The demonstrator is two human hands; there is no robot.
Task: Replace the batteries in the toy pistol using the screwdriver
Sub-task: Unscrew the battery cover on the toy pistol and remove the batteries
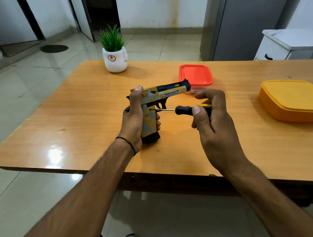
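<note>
Our left hand [133, 124] grips the toy pistol [161, 95] while our right hand [207, 111] pinches the screwdriver [184, 109]; a tilted tip could slip and strip the grip screw.

Wooden table [73, 111] fills mid frame, with a glossy top and light glare near its lower-left corner. Floor [13, 85]: pale glossy tiles with reflections. Walls [149, 1] white, stained near the base. Upper left: dark door frame [32, 19], round dark patch [54, 48] on the floor. Top centre: open doorway [101, 8], dark inside. Upper right: tall grey cabinet [247, 12]. White drawer unit [277, 47] at right edge.
</note>
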